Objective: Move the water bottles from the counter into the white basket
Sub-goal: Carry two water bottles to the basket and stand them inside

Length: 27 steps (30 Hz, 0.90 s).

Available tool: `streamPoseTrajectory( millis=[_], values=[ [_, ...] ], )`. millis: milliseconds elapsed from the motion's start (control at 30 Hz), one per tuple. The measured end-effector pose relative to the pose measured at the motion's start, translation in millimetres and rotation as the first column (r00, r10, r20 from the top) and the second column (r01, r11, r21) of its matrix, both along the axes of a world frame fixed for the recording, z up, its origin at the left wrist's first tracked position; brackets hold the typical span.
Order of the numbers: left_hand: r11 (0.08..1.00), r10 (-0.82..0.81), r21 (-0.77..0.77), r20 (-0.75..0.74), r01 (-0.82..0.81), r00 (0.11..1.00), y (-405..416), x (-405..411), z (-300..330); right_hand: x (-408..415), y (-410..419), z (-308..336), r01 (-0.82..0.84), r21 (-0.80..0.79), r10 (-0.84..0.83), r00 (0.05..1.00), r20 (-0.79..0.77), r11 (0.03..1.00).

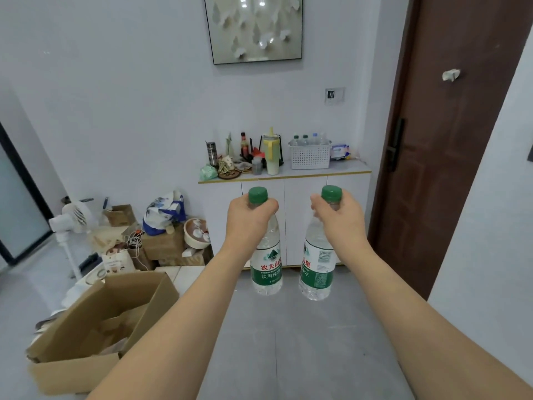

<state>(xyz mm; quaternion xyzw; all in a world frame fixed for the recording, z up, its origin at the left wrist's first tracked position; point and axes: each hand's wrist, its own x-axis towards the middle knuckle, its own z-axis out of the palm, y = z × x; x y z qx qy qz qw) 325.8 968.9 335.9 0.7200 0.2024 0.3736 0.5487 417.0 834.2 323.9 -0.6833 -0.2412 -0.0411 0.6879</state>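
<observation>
My left hand (247,219) grips the neck of a clear water bottle (266,267) with a green cap and green label, held out in front of me. My right hand (341,219) grips a second matching water bottle (317,269) the same way. Both bottles hang upright above the grey floor. Far ahead, the white basket (310,157) stands on the white counter (288,174) against the wall, with several bottles standing inside it.
The counter's left half holds a yellow jug (271,151), a metal flask (211,153) and small clutter. An open cardboard box (98,327) sits at lower left, with a fan (73,217) and boxes behind it. A brown door (450,140) stands right.
</observation>
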Motion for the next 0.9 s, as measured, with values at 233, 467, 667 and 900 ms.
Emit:
streamPoseTrajectory(
  millis=[233, 467, 667, 900],
  values=[
    [0.997, -0.073, 0.012, 0.041, 0.073, 0.997, 60.9, 75.7, 22.6, 71.2, 58.9, 17.1, 0.03, 0.013, -0.031, 0.999, 0.035, 0.999],
    [0.995, -0.092, -0.033, 0.04, 0.094, 0.995, 95.3, 175.9, 23.8, 169.5, 89.2, 13.4, 0.056, -0.001, -0.056, 0.998, 0.015, 0.998],
    [0.994, -0.086, -0.059, 0.052, 0.089, 0.995, 111.5, 269.3, 29.0, 269.5, 107.5, 15.5, 0.026, 0.041, -0.028, 0.999, 0.04, 0.999],
    [0.991, -0.103, -0.078, 0.095, 0.11, 0.99, 136.2, 373.2, 48.2, 374.7, 130.3, 39.3, 0.029, 0.071, -0.032, 0.998, 0.05, 0.997]
  ],
)
